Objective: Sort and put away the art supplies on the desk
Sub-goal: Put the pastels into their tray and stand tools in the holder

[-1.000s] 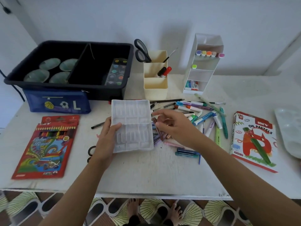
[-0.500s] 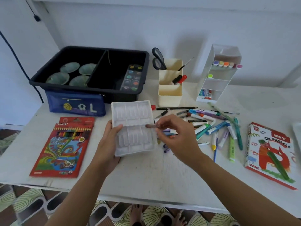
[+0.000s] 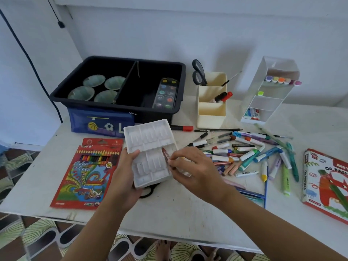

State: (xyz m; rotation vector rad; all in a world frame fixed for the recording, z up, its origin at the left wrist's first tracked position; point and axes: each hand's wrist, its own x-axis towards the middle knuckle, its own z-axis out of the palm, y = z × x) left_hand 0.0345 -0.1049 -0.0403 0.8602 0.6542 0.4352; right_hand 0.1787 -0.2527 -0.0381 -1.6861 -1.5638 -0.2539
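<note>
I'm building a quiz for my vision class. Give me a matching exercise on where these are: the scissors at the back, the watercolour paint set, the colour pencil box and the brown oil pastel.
Things:
1. scissors
2. watercolour paint set
3. colour pencil box
4. brown oil pastel

Places:
A. flat on the desk, left of the white tray
B. pinched by the right hand at the white tray
C. standing in the cream pen holder
D. in the black bin's right compartment

Pairs: 1-C, 2-D, 3-A, 4-B
</note>
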